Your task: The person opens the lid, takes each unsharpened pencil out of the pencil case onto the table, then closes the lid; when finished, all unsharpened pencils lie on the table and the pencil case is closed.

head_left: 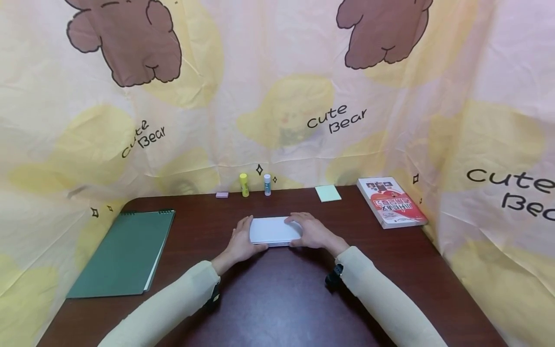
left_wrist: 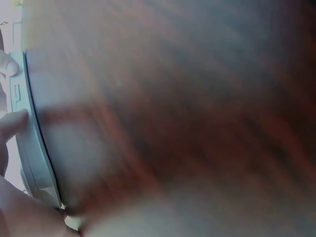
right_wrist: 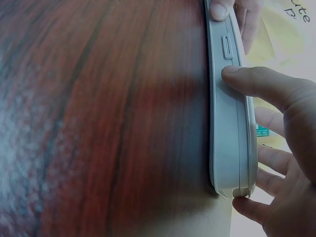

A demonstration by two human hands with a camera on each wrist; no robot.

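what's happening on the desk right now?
A person in cream sleeves has both hands on a flat white case lying in the middle of a dark wooden table. The left hand grips its left end and the right hand its right end, thumbs on the near edge; the case lies shut. A green notebook lies to the left, a red book to the right, and two glue sticks and a green sticky-note pad stand untouched at the back.

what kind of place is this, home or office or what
Probably a small desk set up as a screened-off work corner: a dark wooden table is walled in by a Cute Bear cartoon sheet, with stationery on it, namely a green notebook, two glue sticks and sticky notes.
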